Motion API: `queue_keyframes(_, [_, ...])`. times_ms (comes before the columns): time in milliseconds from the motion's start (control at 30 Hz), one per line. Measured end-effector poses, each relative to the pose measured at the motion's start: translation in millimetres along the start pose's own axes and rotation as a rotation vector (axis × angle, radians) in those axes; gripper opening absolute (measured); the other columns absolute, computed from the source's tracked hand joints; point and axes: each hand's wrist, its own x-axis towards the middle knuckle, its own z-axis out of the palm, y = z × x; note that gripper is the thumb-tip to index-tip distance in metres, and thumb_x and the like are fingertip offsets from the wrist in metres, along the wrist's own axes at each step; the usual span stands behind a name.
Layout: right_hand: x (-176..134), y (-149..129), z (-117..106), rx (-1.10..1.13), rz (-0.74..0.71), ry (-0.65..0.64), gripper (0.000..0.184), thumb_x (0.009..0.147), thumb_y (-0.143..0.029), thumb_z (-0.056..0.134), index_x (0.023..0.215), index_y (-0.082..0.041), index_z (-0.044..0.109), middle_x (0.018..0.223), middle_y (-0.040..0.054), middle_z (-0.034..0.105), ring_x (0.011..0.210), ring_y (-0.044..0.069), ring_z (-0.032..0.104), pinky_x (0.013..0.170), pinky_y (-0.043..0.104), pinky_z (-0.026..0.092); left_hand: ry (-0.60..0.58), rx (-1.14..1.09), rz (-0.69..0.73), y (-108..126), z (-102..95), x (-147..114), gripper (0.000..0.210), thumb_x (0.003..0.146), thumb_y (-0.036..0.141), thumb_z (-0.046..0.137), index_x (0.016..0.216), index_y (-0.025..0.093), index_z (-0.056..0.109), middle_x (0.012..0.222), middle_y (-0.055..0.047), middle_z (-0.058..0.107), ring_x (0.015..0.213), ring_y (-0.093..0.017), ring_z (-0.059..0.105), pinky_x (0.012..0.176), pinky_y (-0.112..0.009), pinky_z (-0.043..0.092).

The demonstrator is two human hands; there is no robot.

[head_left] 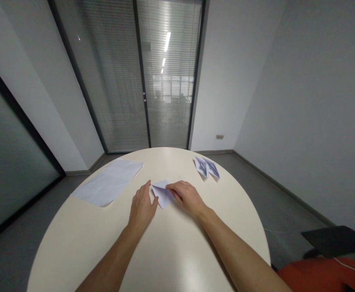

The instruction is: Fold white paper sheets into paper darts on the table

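A small folded sheet of white paper [163, 197] lies on the round table between my hands, with one flap raised a little. My right hand [187, 195] pinches the paper's right side between thumb and fingers. On the other side, my left hand [144, 205] rests with its thumb and fingers apart, its fingertips at the paper's left edge. The underside of the paper is hidden.
A larger creased paper sheet [109, 182] lies at the table's left edge. Folded paper pieces [207, 167] stand at the back right of the cream table [83, 247]. A red chair [311, 275] is at the lower right, beyond the table.
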Motion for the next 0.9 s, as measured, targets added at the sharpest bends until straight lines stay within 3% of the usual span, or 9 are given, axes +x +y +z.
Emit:
queue_keyframes(100, [0,-2,0,0.003,0.0,-0.025,0.024,0.102,-0.023,0.053,0.122,-0.022,0.067,0.113,0.0076,0.076,0.104,0.022,0.069,0.092,0.036,0.05,0.046,-0.035,0.138,-4,4.8,0,0.062,0.087,0.018,0.062,0.147,0.017,0.043,0.145,-0.017,0.057,0.135,-0.032,0.053,0.111,-0.052,0.046])
queue_keyframes(233, [1,-5,-1,0.0,0.012,-0.068,0.025,0.103,-0.024,0.052,0.123,-0.022,0.066,0.114,0.0083,0.076,0.104,0.022,0.068,0.093,0.036,0.048,-0.004,-0.091,0.191,-5,8.0,-1,0.057,0.088,0.017,0.06,0.144,0.017,0.049,0.139,-0.015,0.062,0.129,-0.03,0.059,0.111,-0.052,0.047])
queue_keyframes(433, [0,-4,0,0.056,0.032,-0.156,0.031,0.1,-0.018,0.055,0.13,-0.021,0.062,0.116,0.0073,0.076,0.107,0.022,0.068,0.096,0.037,0.048,-0.134,-0.144,0.159,-4,4.9,-3,0.058,0.089,0.015,0.058,0.146,0.017,0.046,0.128,-0.013,0.07,0.116,-0.027,0.066,0.105,-0.049,0.051])
queue_keyframes(700, [-2,-2,3,0.097,0.074,-0.234,0.035,0.097,-0.018,0.056,0.132,-0.023,0.063,0.117,0.0066,0.076,0.109,0.022,0.068,0.097,0.035,0.048,-0.242,-0.127,0.06,3,-1.7,-1,0.062,0.084,0.004,0.049,0.145,0.015,0.046,0.127,-0.013,0.071,0.117,-0.025,0.066,0.106,-0.045,0.05])
queue_keyframes(900, [-2,-6,0,0.089,0.065,-0.287,0.038,0.09,-0.018,0.061,0.127,-0.025,0.069,0.115,0.0052,0.077,0.103,0.022,0.07,0.093,0.032,0.05,-0.24,-0.136,0.058,3,-1.7,0,0.044,0.093,0.015,0.05,0.138,0.016,0.052,0.121,-0.012,0.072,0.112,-0.026,0.067,0.102,-0.046,0.051])
